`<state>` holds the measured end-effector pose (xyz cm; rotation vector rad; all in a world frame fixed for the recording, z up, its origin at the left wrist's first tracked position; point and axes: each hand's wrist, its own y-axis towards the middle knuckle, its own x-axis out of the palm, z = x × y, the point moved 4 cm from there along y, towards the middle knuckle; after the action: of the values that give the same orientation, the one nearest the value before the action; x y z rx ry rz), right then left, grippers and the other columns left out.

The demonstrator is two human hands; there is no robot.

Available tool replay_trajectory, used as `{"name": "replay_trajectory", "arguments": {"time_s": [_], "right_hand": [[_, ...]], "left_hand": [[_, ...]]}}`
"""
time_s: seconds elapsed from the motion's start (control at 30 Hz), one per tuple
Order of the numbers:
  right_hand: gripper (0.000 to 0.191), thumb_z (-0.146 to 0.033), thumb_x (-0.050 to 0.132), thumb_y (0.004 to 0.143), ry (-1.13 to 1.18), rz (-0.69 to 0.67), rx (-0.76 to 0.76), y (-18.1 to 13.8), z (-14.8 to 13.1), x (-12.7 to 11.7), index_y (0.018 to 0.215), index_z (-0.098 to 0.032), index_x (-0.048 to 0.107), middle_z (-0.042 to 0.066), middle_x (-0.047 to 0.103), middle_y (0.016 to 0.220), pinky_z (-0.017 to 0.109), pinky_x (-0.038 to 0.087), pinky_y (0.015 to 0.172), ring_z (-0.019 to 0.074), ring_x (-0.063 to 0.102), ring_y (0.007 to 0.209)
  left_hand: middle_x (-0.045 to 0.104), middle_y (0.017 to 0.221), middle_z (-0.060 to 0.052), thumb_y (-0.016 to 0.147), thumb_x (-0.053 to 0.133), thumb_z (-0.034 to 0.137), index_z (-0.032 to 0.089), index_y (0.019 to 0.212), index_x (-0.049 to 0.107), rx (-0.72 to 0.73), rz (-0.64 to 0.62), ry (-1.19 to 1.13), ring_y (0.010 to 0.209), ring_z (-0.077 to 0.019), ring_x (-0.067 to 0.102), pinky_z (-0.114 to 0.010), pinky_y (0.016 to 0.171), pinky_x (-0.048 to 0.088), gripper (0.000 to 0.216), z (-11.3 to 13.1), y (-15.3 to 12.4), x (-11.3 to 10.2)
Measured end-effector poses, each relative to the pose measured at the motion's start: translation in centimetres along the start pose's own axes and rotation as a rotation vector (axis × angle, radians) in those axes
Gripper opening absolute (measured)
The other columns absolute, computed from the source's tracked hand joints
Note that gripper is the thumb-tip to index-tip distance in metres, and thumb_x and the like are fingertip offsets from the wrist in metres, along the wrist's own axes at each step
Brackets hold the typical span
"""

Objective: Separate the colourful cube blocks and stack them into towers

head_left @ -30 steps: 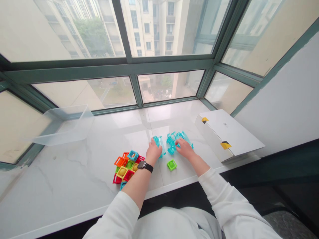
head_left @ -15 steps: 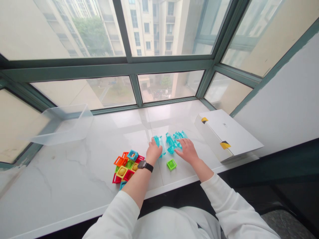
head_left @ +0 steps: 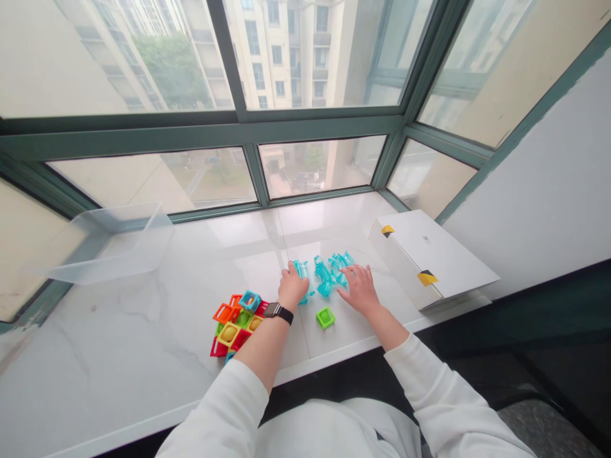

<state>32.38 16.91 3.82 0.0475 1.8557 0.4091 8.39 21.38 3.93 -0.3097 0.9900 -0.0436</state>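
Observation:
My left hand (head_left: pixel 293 287), with a dark watch on its wrist, has its fingers curled against a clear blue track piece (head_left: pixel 303 272). Part of that piece is hidden under the hand. Just to the right lie curved clear blue track pieces (head_left: pixel 323 277) and more of them (head_left: pixel 342 259) close together. My right hand (head_left: pixel 361 289) is open beside these, fingers spread, fingertips near their right edge. A green square block (head_left: pixel 325 317) lies between my wrists, closer to the counter's front edge. Left of my left forearm sits a pile of coloured square blocks (head_left: pixel 229 333), partly covered by the arm.
A clear plastic bin (head_left: pixel 114 264) stands at the left on the white marbled counter (head_left: pixel 157 343). To the right is a white box (head_left: pixel 439 254) with yellow-and-black tabs. Green-framed windows (head_left: pixel 200 137) run along the back.
The view has shifted slightly, moving everything a little to the left. My right hand has drawn slightly away from the curved blue pieces. My left hand stays at its piece.

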Motion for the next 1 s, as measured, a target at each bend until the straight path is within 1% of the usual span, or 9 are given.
{"name": "replay_trajectory", "arguments": {"time_s": [0.13,0.27,0.37,0.43,0.53,0.63,0.73,0.87,1.0], "right_hand": [[0.048,-0.033,0.068,0.090,0.041,0.021,0.006,0.0,-0.3,-0.5,0.137,-0.024,0.062,0.017,0.064,0.136,0.065,0.016,0.129,0.0374,0.047,0.141],[0.042,-0.035,0.063,0.095,0.098,0.075,-0.006,0.1,-1.1,-0.9,0.135,-0.024,0.064,0.015,0.064,0.137,0.063,0.018,0.129,0.0356,0.048,0.143],[0.038,-0.034,0.062,0.096,0.141,0.103,-0.040,0.6,-2.4,-1.4,0.132,-0.024,0.068,0.014,0.064,0.136,0.061,0.021,0.129,0.0348,0.048,0.142],[0.032,-0.033,0.064,0.096,0.157,0.100,-0.097,1.0,-3.8,-1.8,0.126,-0.025,0.071,0.013,0.064,0.134,0.059,0.023,0.128,0.0340,0.050,0.140],[0.024,-0.033,0.070,0.094,0.145,0.031,-0.197,2.0,-6.4,-1.9,0.117,-0.027,0.076,0.010,0.067,0.128,0.056,0.030,0.123,0.0322,0.054,0.130],[0.029,-0.034,0.077,0.091,0.065,-0.090,-0.237,2.8,-8.8,-1.1,0.119,-0.028,0.075,0.010,0.072,0.116,0.054,0.038,0.110,0.0336,0.057,0.119],[0.032,-0.033,0.081,0.087,-0.041,-0.188,-0.263,3.3,-10.6,0.0,0.118,-0.026,0.076,0.012,0.075,0.104,0.051,0.039,0.101,0.0352,0.059,0.112],[0.019,-0.027,0.082,0.085,-0.101,-0.233,-0.306,3.5,-11.7,1.0,0.104,-0.025,0.078,0.012,0.077,0.095,0.048,0.039,0.098,0.0345,0.062,0.107],[0.013,-0.023,0.077,0.087,-0.102,-0.251,-0.316,3.5,-11.6,1.2,0.100,-0.025,0.078,0.010,0.078,0.095,0.046,0.038,0.098,0.0327,0.064,0.106]], "left_hand": [[0.043,0.156,-0.032,0.093,0.055,0.035,0.012,0.169,0.007,-0.036,-0.053,0.001,0.131,-0.0444,0.058,-0.052,0.103,0.048,0.093,-0.2,0.5,0.1],[0.041,0.158,-0.032,0.092,0.057,0.035,0.013,0.169,0.006,-0.038,-0.058,0.001,0.131,-0.0446,0.059,-0.052,0.102,0.048,0.095,-0.2,0.6,0.0],[0.041,0.158,-0.033,0.092,0.058,0.034,0.012,0.169,0.007,-0.037,-0.045,-0.019,0.131,-0.0448,0.060,-0.053,0.104,0.048,0.095,-0.5,0.8,0.0],[0.041,0.158,-0.034,0.092,0.058,0.034,0.010,0.168,0.009,-0.028,-0.038,-0.045,0.132,-0.0450,0.059,-0.053,0.105,0.047,0.094,-0.8,1.0,0.2],[0.041,0.158,-0.033,0.093,0.059,0.034,0.011,0.168,0.011,-0.022,-0.026,-0.085,0.135,-0.0429,0.059,-0.051,0.107,0.047,0.092,-1.5,1.3,0.4],[0.042,0.159,-0.031,0.094,0.058,0.032,0.012,0.167,0.012,-0.025,-0.013,-0.109,0.138,-0.0390,0.058,-0.047,0.110,0.047,0.089,-2.2,1.3,0.5],[0.043,0.160,-0.031,0.095,0.057,0.030,0.011,0.167,0.015,-0.024,0.002,-0.127,0.142,-0.0371,0.055,-0.045,0.112,0.046,0.086,-2.7,1.2,0.5],[0.045,0.160,-0.029,0.096,0.056,0.031,0.011,0.166,0.018,-0.022,0.018,-0.144,0.146,-0.0349,0.052,-0.043,0.114,0.045,0.082,-3.0,1.0,0.4],[0.046,0.161,-0.028,0.101,0.051,0.043,0.012,0.164,0.024,-0.019,0.033,-0.152,0.149,-0.0342,0.049,-0.042,0.116,0.043,0.075,-3.2,1.0,0.5]]}}
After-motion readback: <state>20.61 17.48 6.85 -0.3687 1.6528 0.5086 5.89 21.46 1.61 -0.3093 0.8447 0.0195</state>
